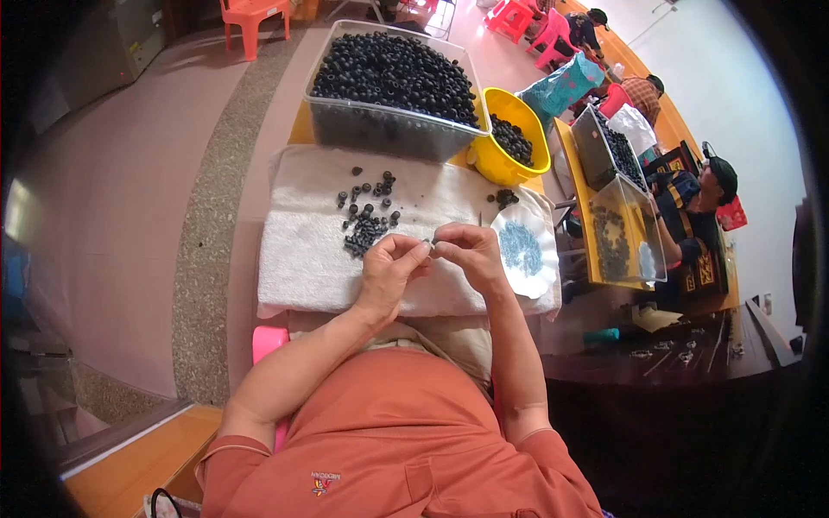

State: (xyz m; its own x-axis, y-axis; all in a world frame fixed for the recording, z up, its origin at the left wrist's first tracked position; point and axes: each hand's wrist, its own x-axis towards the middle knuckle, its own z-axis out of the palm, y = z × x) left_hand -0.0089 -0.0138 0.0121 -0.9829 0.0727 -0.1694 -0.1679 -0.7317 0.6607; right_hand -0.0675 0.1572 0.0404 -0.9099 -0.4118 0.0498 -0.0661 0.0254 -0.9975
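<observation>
My left hand [390,269] and my right hand [472,255] meet over the white towel [298,268]. Thumb and fingers of each are pinched together around something tiny between them, too small and too covered to name. Loose black bead-like pieces [366,233], some with holes through them, lie on the towel just beyond my left hand. Beside my right hand stands a white fluted plate [542,274], holding a heap of small blue-grey bits [521,249].
A large clear tub [380,116] full of black pieces stands at the towel's far edge, with a yellow bowl [496,164] of them alongside. On the right, another person [691,194] sits by a table with clear bins [626,229]. Red stools [509,19] stand farther back.
</observation>
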